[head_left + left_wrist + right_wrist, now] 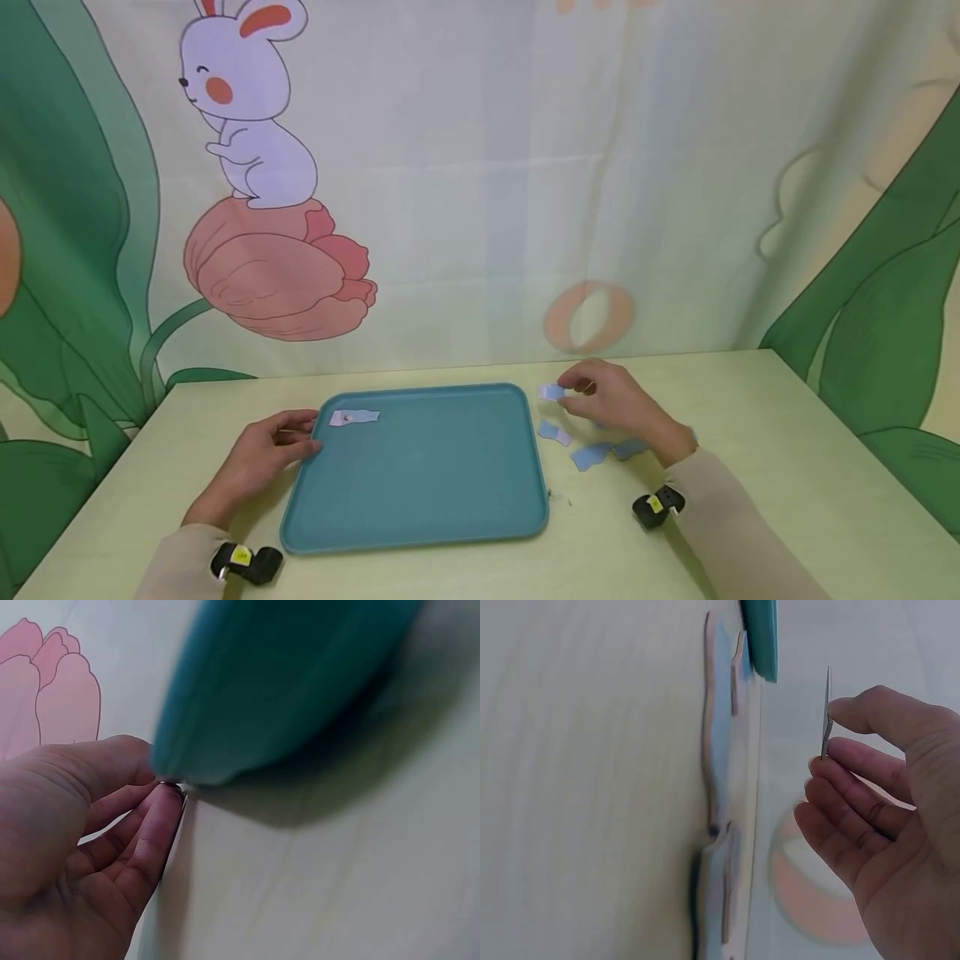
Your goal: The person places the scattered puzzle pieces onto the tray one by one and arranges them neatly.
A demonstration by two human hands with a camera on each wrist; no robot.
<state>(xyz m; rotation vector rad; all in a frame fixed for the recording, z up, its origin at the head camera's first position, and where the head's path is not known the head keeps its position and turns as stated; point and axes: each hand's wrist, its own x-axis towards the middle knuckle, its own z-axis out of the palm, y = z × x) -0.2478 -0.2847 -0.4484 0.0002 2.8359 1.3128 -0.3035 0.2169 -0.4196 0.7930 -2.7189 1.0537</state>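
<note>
Nearest: beige sleeves [742,533], a black wrist camera [246,562] at each cuff. Broad stretch of bare teal tray [416,487] lies between its near rim and the strip at the back, giving room across the middle.

Left hand [258,457] at the tray's left rim, fingers bent. Left wrist view adds the contact itself: thumb and fingertips come together on the rim, pinching it, with the tray's outer wall and its shadow beside them; from the head the hand shows only from above.

Loose blue pieces [591,456] right of the tray, a strip of table between them and the right rim. Some are partly behind the right wrist; exact count cannot be told. Right wrist view shows their thickness, edges near or overlapping.

Right hand [611,398] pinches a blue-and-white piece [552,392] between thumb and fingertips, just outside the tray's far right corner. Right wrist view shows it edge-on, thin, raised off the table; head view gives its printed face.

Pale strip [354,417] in the tray's far left corner, near both rims, seen from the head only; one piece or several joined, cannot tell.

Farthest: table [750,400] edge meeting a printed curtain [450,208], rabbit on a pink flower
</note>
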